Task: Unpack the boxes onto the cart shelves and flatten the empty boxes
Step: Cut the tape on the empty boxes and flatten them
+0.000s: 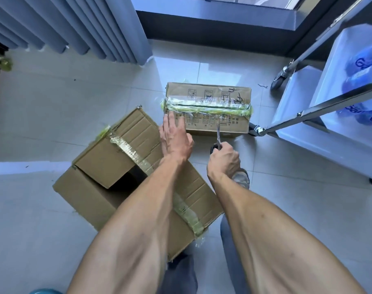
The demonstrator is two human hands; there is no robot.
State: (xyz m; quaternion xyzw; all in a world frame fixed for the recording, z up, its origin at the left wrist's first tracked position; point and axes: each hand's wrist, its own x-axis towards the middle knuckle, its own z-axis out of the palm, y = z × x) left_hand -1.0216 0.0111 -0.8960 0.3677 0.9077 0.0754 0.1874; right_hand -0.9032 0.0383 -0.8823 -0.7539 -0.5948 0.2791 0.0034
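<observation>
Pale glossy floor tiles (60,115) carry everything in view; no bench is present. Grey pleated curtains (53,24) hang at 10 to 11 o'clock, a dark-framed window sill (212,15) runs along 12 to 1 o'clock.

Item 1: large cardboard box (108,179), centre to 7 o'clock, lying tilted on the floor. Its tape strip is slit, one flap sags inward over a dark opening. Contents cannot be seen; judged already opened and probably emptied, but not flattened.

Item 2: small cardboard box (208,107), at 12 o'clock from the hands, just beyond the large one. Printed handling symbols and a handwritten mark on top. A band of clear and yellow-green tape (206,106) looks intact; judged sealed, not yet unpacked.

Item 3: cart (308,112), 2 to 3 o'clock, metal frame on castors with white shelves. Blue packaged goods (363,81) already lie on the shelves, so some unpacking appears done.

Item 4: left hand (174,136), fingers straight and flat, resting on the near left corner of the small cardboard box, steadying it.

Item 5: right hand (223,158), fingers curled round the handles of scissors (218,134), blades pointing up toward the near side of the small box, close to it; contact cannot be told. The hands are apart.

Remaining, by judgement: cut the tape, unload the small box to the cart, flatten both boxes.
</observation>
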